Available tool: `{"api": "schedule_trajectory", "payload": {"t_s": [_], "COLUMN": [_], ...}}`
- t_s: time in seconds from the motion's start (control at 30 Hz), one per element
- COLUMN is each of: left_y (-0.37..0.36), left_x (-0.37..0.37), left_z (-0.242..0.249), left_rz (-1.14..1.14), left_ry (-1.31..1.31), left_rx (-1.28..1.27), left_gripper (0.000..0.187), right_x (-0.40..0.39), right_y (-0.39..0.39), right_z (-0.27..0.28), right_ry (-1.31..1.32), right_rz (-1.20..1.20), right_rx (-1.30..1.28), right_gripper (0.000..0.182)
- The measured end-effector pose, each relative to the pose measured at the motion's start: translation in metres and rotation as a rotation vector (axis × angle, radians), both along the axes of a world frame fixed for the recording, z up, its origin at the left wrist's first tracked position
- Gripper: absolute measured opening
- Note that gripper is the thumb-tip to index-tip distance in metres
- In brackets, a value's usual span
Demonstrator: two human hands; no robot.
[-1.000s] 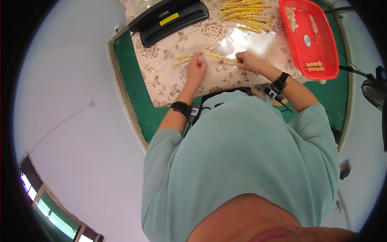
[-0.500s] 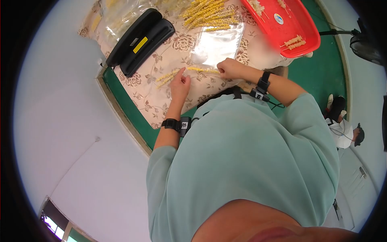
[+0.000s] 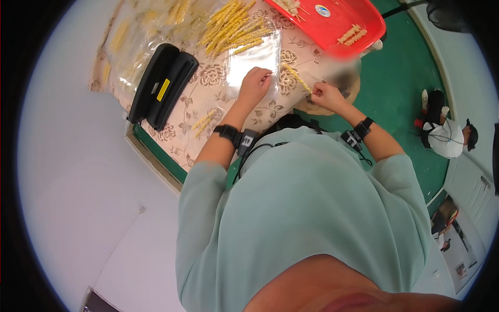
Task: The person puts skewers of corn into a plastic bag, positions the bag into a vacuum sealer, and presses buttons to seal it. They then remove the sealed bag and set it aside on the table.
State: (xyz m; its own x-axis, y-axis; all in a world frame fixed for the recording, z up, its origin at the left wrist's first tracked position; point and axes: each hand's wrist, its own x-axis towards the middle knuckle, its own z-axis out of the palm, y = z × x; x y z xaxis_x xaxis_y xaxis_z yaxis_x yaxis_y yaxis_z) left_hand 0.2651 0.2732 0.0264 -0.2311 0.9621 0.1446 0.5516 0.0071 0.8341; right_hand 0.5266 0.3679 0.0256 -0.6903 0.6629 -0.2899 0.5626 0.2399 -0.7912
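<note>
My right hand (image 3: 326,96) is closed on the near end of a yellow, knobbly skewer (image 3: 298,78), which points away and left toward the bag. My left hand (image 3: 254,86) is over the lower part of a clear plastic bag (image 3: 244,65), fingertips pinched together. Whether they grip the bag's film or something thin, I cannot make out. Beyond the bag lies a pile of similar yellow skewers (image 3: 228,28). A few short, pale-yellow skewers (image 3: 204,122) rest on the cloth to the left of my left forearm.
A flowered cloth covers the table (image 3: 179,138). An open black case (image 3: 165,86) with a yellow label lies at left, beside filled plastic bags (image 3: 148,31). At far right is a red tray (image 3: 332,28) holding pale skewers (image 3: 352,34). Another person (image 3: 447,140) is farther off at right.
My left hand has left the loose skewers and moved up and right onto the bag. My right hand has shifted right, swinging the yellow skewer to a slant. The whole view has turned slightly.
</note>
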Motion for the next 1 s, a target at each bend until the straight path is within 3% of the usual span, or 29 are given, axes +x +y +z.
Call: {"api": "schedule_trajectory", "payload": {"t_s": [0.2, 0.27, 0.3, 0.83, 1.0], "left_y": [0.077, 0.089, 0.093, 0.088, 0.090], "left_x": [0.024, 0.024, 0.021, 0.017, 0.008], "left_z": [-0.009, -0.016, -0.024, -0.021, -0.044], "left_rz": [-0.228, -0.133, -0.133, -0.044, -0.048], "left_ry": [0.318, 0.461, 0.505, 0.404, 0.427], "left_rx": [-0.043, -0.263, -0.244, -0.257, -0.209], "left_gripper": [0.023, 0.027, 0.017, 0.022, 0.020], "right_x": [0.047, 0.054, 0.056, 0.041, 0.038], "right_y": [-0.012, -0.018, -0.019, -0.013, -0.009], "right_z": [0.008, 0.007, 0.007, 0.008, 0.005], "right_ry": [-0.074, -0.049, -0.037, 0.028, 0.032], "right_rz": [-0.245, -0.277, -0.283, -0.252, -0.219], "right_rx": [-0.196, -0.162, -0.131, -0.068, -0.052], "right_gripper": [0.012, 0.012, 0.011, 0.010, 0.011]}}
